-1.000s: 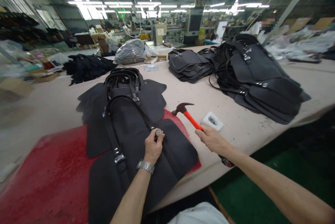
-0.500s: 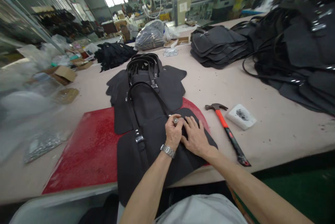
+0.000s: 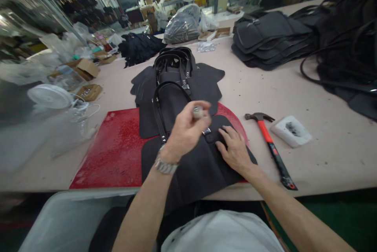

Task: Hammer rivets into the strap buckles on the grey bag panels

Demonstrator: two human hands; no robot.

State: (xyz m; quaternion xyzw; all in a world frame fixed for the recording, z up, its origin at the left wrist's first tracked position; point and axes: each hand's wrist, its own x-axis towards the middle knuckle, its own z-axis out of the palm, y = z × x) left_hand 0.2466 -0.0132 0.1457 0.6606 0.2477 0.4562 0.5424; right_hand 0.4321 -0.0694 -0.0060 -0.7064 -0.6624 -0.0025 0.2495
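Observation:
My left hand, with a metal watch at the wrist, is raised over a black bag panel and closed around a short round metal punch; its round end faces up, and motion blurs it. My right hand lies on the panel's right part with its fingers spread, just right of a strap end with a silver buckle. A black handle arches from the panel toward the back. Right of the panel lies a claw hammer with an orange and black grip.
Under the panel is a red board. Behind it more black bag panels with handles are stacked. A white block with dark marks lies right of the hammer. Black bag pieces, a white fan and a small open box stand farther off.
My left hand has lifted the punch off the panel and moved up and left, uncovering the buckle. My right hand stays flat on the panel, its fingers more spread. The view has shifted.

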